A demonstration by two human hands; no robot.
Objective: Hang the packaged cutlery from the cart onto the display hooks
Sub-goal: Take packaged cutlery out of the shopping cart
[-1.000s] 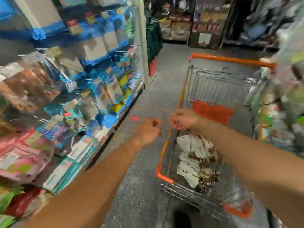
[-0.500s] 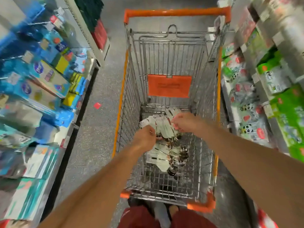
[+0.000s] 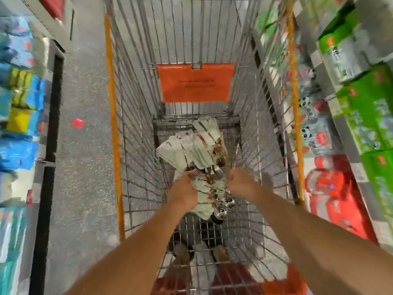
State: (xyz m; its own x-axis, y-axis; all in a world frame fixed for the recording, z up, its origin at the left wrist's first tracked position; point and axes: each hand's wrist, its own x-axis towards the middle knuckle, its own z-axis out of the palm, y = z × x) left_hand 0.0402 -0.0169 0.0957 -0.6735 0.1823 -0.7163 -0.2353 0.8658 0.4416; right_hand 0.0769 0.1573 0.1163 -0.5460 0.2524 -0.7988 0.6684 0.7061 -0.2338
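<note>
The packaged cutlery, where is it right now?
In the head view the packaged cutlery lies in a pile on the floor of the wire cart, below its orange panel, with the left hand and right hand reaching in on either side.

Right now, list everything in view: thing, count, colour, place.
cart: one, wire with orange rails, centre aisle
cutlery packs: a pile, count unclear, white cards, cart floor
orange panel: one, far end of cart
red scrap: one, floor left of cart
left shelf goods: many, blue and yellow, blurred
right shelf goods: many, green, red, panda print
left hand: on the pile, left side
right hand: on the pile, right side; grip unclear
</note>
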